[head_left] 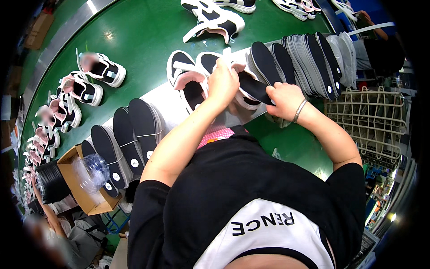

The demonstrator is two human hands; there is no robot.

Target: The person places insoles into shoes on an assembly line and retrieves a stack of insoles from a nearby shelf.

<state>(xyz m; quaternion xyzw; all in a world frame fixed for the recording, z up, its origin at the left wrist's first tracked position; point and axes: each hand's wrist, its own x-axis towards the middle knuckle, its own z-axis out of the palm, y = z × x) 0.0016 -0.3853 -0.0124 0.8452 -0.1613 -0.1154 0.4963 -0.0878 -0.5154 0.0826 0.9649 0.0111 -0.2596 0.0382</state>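
A white, black and pink sneaker (208, 62) rests on a pale narrow shelf in front of me. My left hand (224, 85) is closed on its tongue, near the shoe's opening. In my right hand (285, 101), a black insole (253, 88) is pinched by its outer end. The insole's other end reaches into the sneaker's opening, where part of it is hidden. Just left of this pair of hands, a matching sneaker (181, 59) stands on the same shelf, partly covered by my left forearm.
Insole stacks stand to the right (303, 62) and left (120, 154). Sneakers line the green table's left side (88, 92); another sneaker (215, 20) lies farther back. A cardboard box (96, 206) holds clear plastic. A wire basket (365, 119) is at right. Another person (83, 240) is lower left.
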